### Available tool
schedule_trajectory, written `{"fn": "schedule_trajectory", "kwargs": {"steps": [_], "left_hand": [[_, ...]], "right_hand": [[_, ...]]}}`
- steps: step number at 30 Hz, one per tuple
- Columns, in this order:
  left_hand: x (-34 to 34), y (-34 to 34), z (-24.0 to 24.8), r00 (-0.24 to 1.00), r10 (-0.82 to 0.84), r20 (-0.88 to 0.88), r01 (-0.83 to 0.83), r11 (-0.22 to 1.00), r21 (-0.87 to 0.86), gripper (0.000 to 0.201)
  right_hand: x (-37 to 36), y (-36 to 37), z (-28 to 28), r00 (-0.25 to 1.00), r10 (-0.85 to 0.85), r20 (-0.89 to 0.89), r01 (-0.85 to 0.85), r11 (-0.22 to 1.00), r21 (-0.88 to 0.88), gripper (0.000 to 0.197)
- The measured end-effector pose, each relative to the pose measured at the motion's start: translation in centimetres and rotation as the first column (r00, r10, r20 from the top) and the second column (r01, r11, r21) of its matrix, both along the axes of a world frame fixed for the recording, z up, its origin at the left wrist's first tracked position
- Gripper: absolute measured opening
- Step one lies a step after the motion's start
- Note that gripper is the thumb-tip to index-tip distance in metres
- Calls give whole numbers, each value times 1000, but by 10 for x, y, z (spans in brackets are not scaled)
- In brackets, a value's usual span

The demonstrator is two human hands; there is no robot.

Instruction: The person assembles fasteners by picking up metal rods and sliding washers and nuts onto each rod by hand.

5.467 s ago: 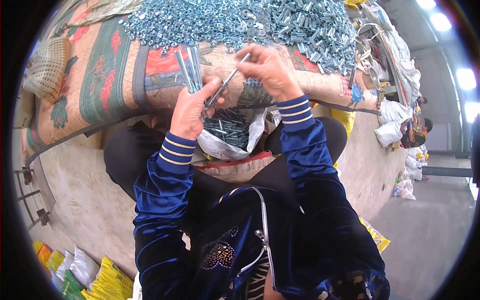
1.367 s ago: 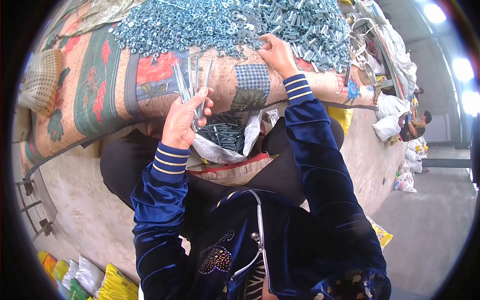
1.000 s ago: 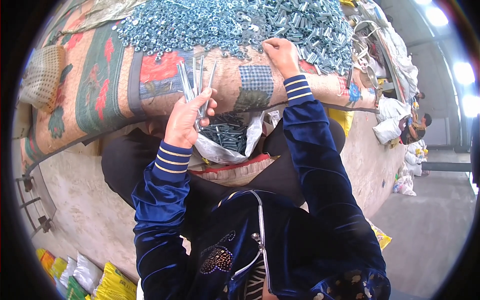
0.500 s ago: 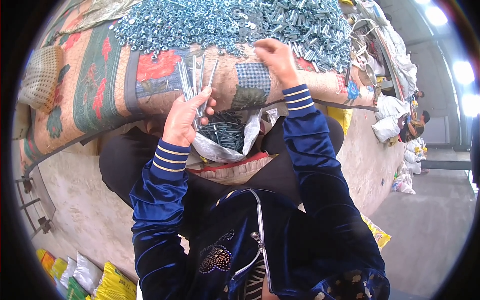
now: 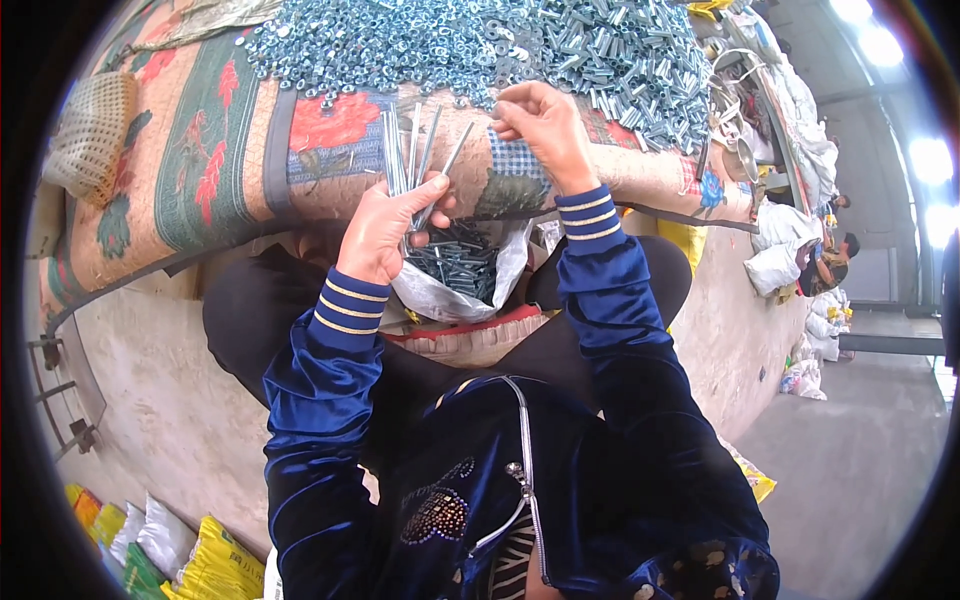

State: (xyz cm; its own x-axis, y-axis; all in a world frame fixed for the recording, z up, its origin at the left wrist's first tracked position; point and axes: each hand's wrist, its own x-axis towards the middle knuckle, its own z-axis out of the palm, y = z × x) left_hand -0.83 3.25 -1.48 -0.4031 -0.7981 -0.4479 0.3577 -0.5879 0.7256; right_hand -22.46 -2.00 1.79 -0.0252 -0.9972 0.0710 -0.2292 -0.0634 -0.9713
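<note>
My left hand (image 5: 392, 228) is closed round several thin silver metal rods (image 5: 395, 150), which fan out upward from between thumb and fingers. To its right, my right hand (image 5: 545, 132) hangs over the front edge of the heap, fingertips pinched together; whatever is between them is too small to name. Beyond both hands lies a wide spread of small metal nuts (image 5: 370, 50), with darker flat washers (image 5: 520, 68) in its middle and short metal tubes (image 5: 645, 70) at the right. Below my left hand, an open white plastic bag (image 5: 510, 265) holds many dark metal pieces (image 5: 460, 262).
The heap rests on a raised surface covered with a patterned quilt (image 5: 205, 150). A woven basket-like item (image 5: 95, 140) sits at the far left. White sacks (image 5: 775, 245) stand at the right; yellow bags (image 5: 220, 565) lie at lower left. Another person (image 5: 835, 262) is far off right.
My right hand has drawn its fingers into a pinch and shifted slightly down and left. My left hand still grips the rods, a little further right in view.
</note>
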Motion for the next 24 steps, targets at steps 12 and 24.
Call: {"fn": "schedule_trajectory", "kwargs": {"steps": [12, 24], "left_hand": [[-1, 1, 1, 999, -35, -25, 35, 999, 2, 20], [5, -6, -6, 986, 138, -92, -139, 990, 2, 20]], "right_hand": [[37, 35, 0, 895, -172, -412, -53, 875, -481, 20], [22, -33, -29, 445, -419, -792, -257, 787, -561, 12]]}}
